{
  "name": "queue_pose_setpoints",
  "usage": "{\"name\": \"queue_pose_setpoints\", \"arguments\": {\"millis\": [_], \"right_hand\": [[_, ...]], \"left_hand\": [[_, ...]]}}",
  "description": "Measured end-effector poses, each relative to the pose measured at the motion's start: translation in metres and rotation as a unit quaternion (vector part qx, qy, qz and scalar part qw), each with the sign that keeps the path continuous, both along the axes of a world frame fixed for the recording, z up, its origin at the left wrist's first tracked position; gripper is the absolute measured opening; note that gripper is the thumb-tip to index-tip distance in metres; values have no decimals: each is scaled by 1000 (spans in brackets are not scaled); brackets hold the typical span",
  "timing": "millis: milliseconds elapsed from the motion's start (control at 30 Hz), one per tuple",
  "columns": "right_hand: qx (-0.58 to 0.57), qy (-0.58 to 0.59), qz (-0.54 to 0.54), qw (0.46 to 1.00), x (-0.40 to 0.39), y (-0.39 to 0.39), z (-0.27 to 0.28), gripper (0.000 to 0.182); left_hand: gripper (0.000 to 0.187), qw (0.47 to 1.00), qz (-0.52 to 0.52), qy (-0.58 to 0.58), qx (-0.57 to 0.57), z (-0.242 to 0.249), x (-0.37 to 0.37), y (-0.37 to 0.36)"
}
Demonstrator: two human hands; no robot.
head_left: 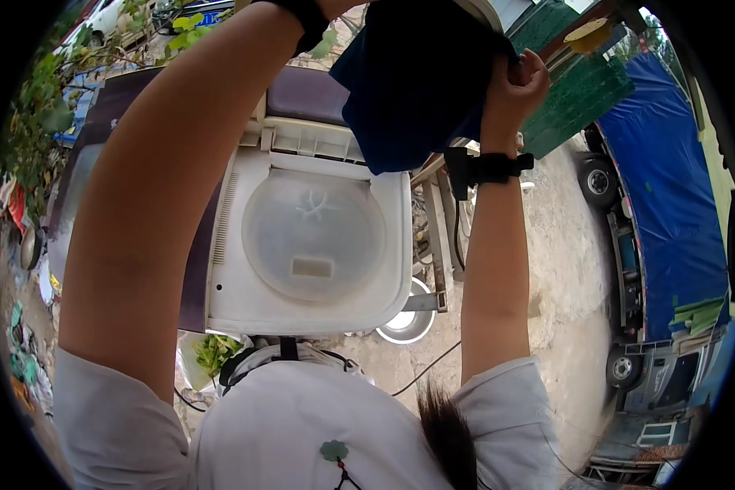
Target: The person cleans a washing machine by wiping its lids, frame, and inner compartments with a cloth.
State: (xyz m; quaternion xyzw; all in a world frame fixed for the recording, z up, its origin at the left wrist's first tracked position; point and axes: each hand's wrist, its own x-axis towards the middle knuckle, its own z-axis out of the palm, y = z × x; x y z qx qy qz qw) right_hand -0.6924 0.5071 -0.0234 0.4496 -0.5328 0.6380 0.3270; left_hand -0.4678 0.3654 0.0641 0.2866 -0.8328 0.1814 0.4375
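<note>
A dark blue cloth (420, 90) hangs in front of me at the top of the view, above a washing machine. My right hand (516, 90) is closed on its right edge, with the fingers curled in and a black strap and small box on the wrist. My left hand (339, 6) is raised at the top edge, mostly cut off by the frame, so its fingers are hidden. Below the cloth, the washing machine's white top (392, 282) carries a round translucent inner lid (314, 233), which lies flat. Purple panels flank it.
A metal basin (416, 322) stands on the ground right of the machine, near a metal frame (437, 245). A bag of green leaves (212, 355) sits below left. A truck with a blue tarp (661, 180) stands at right. Vines (37, 122) grow at left.
</note>
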Motion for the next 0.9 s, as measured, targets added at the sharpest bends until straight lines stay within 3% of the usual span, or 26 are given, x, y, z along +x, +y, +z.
{"name": "queue_pose_setpoints", "arguments": {"millis": [100,200,333,367,467,567,667,700,800,900], "right_hand": [[-100,-170,94,976,17,-2,-56,31],[-38,-73,-53,995,22,-4,-86,32],[-10,12,-96,995,19,10,-49,20],[-61,1,-75,995,17,6,-32,17],[-50,71,-21,996,26,1,21,19],[-23,196,-92,976,19,-18,30,21],[-50,111,-108,987,7,-16,-2,23],[-26,1,-100,995,20,-7,-11,22],[-25,-48,-81,995,19,-3,-18,20],[-19,110,-109,988,14,0,6,16]], "left_hand": [[89,1000,8,-24,-10,0,6,2],[91,999,7,-9,-42,-8,2,-6],[92,999,4,2,-32,-11,0,-9],[93,999,4,10,-38,-11,-1,-10],[94,999,0,-27,25,-3,7,2],[95,999,3,5,-48,-16,1,-15],[95,1000,-9,-12,9,-11,1,-11],[96,1000,-12,-17,22,-10,4,-8],[96,998,-7,-41,48,-3,9,1],[93,1000,-9,-14,20,-10,2,-6]]}}
